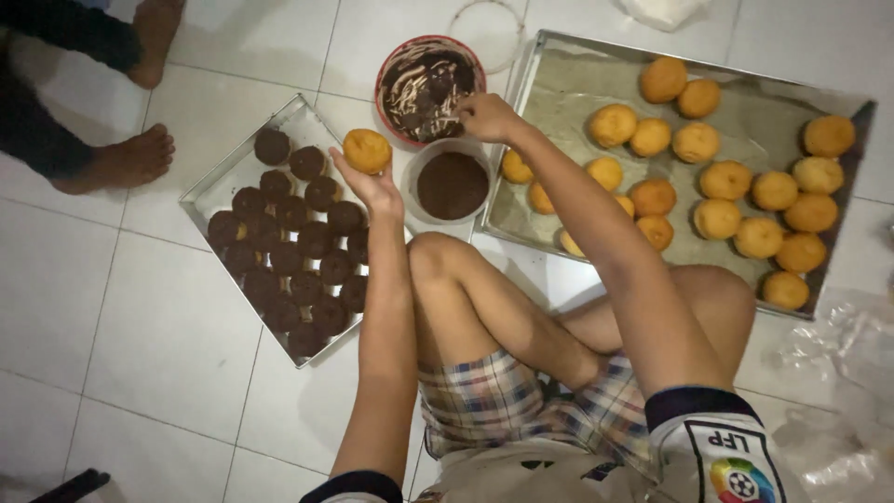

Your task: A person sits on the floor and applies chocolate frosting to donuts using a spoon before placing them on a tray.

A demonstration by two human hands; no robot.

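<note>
I sit cross-legged on a white tiled floor. My left hand (372, 183) holds up a plain golden doughnut (367, 150) above the edge of a metal tray (216, 189) filled with several dark chocolate-coated doughnuts (294, 253). My right hand (486, 115) reaches into a red-rimmed bowl of melted chocolate (424, 89), fingers closed at its right edge; what they grip is hidden. A white bowl of brown chocolate sprinkles (452, 183) stands just in front of it. On the right lies a large metal tray (559, 84) with several plain golden doughnuts (736, 200).
Another person's bare feet (126, 158) and dark trouser legs are at the top left, near the left tray. Clear plastic bags (843, 373) lie at the lower right. A round clear lid (489, 33) rests behind the chocolate bowl.
</note>
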